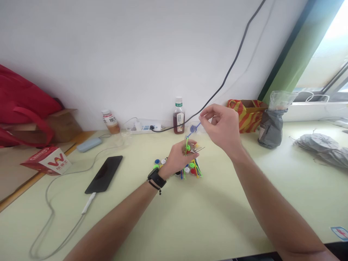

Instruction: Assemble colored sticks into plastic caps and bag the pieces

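My right hand (221,125) is raised above the table, thumb and forefinger pinching the end of a thin blue plastic stick (198,125). A round blue disc (193,129) is on that stick, toward my left hand. Lower down, my left hand (178,157) is closed around a small cluster with a bright green plastic piece (187,145) standing up from it; red and yellow bits show there too. Its fingers partly hide how these join. Beneath and beside it lie several colourful plastic discs (192,165) and thin sticks (200,169) on the table.
At the back stand a dark drink bottle (179,117), a power strip (148,129) and a smaller bottle (111,122). A phone (104,174) charges at left near a red-and-white box (49,160). A black cable (233,61) hangs behind my right hand. Bags (270,127) stand right.
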A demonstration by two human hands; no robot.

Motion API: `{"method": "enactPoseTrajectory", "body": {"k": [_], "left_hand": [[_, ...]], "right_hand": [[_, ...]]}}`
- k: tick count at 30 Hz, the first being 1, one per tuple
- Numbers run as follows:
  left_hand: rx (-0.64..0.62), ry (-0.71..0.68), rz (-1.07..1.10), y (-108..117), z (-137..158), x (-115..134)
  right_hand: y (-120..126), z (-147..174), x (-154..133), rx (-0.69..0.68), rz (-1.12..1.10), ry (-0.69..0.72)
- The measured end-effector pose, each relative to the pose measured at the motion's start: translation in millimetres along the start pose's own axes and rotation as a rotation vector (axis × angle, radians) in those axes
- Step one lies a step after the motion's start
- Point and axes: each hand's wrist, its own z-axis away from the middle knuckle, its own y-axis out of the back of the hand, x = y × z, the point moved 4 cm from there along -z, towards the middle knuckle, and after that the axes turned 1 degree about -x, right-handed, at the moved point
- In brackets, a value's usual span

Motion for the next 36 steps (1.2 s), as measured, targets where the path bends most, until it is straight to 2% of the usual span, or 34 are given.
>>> {"method": "enactPoseTrajectory", "body": {"k": [5,12,20,24,29,31,36], "left_hand": [[0.004,0.003,0.013,1.0,-0.5,-2.4],[-0.002,0.024,0.003,-0.5,-0.1,1.3],[-0.020,0.012,0.051,-1.5,-0.1,2.4],[-0.009,0.006,0.013,-0.3,-0.6,1.3],[-0.007,-0.002,0.032,-1.1,-1.2,1.2],[-0.002,0.006,0.071,-1.8,-1.1,1.4],[0.009,0.009,0.103,0.7,-0.7,11.3]], "right_hand": [[9.1,-3.1,4.5,0.071,-0.041,-0.036],[-0.2,-2.7,5.6,-0.032,-0.075,-0.077],[5.1,-3.2,8.1,-0.080,0.293,0.046],[7.9,-4.9,8.6,-0.097,0.178,0.016],[9.2,-5.7,10.5,-0.001,0.120,-0.013],[3.4,-4.5,13.3,-0.057,0.084,-0.051],[-17.2,2.7,14.4,-0.387,0.088,-0.111]]}}
